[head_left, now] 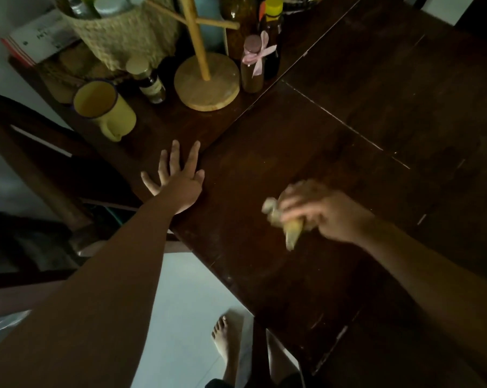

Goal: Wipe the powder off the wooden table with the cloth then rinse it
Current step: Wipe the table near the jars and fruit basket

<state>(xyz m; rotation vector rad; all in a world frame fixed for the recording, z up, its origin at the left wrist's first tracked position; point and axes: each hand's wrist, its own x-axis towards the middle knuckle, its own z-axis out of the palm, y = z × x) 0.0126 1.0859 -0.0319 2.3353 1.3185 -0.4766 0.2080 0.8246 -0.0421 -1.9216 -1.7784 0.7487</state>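
Head view, only feed I have. Left hand (178, 182) sits centre-left of frame, flat on the wooden table (348, 121) by its edge. Fingers are straight and spread, holding nothing. Right hand (320, 211) is right of centre and blurred, fingers curled round a bunched yellowish cloth (288, 228) low over the tabletop. I can't tell through the blur whether the cloth touches. I can't make out the powder in this dim light.

Upper left of frame:
- yellow enamel mug (102, 110)
- small labelled jar (150, 82)
- wooden stand (206, 85)
- ribbon-tied bottle (252, 68)
- woven basket (124, 37)

Bare foot (228, 343) at bottom centre.
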